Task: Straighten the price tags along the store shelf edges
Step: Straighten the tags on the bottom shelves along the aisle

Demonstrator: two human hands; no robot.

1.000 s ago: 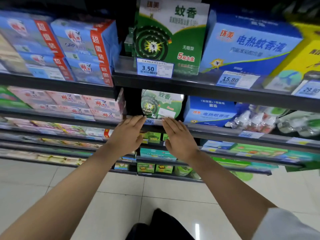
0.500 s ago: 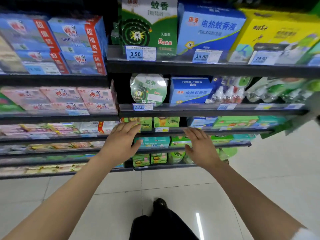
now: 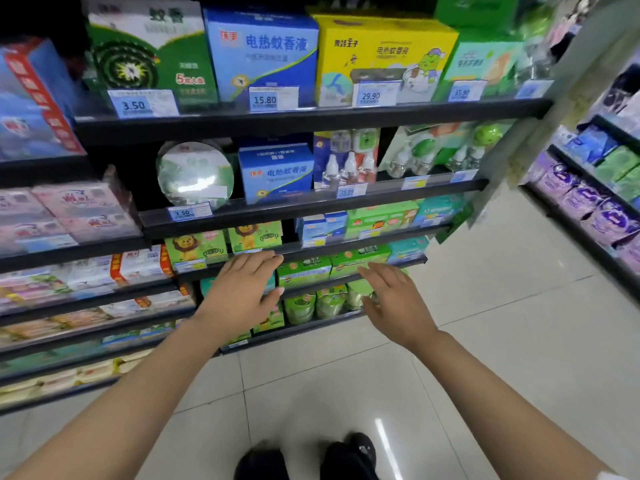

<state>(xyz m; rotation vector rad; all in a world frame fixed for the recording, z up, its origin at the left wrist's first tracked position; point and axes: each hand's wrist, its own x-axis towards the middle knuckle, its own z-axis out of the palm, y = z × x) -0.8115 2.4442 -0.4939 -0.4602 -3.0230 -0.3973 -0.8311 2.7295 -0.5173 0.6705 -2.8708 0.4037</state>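
Shelves (image 3: 311, 209) above pale tiled floor (image 3: 485, 341)

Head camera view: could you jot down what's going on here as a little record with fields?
place: shop aisle, dark shelves of mosquito-repellent goods
left hand: open, fingers straight, in front of a lower shelf edge
right hand: open, empty, reaching toward the same shelves
readable tags: 3.50 tag, 15.80 tag, 29.90 tag
contact with a tag: cannot tell
floor: pale tiles

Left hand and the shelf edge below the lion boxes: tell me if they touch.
Cannot tell. In the head view the left hand overlaps the shelf edge, fingers straight, but neither contact nor a gap shows plainly.
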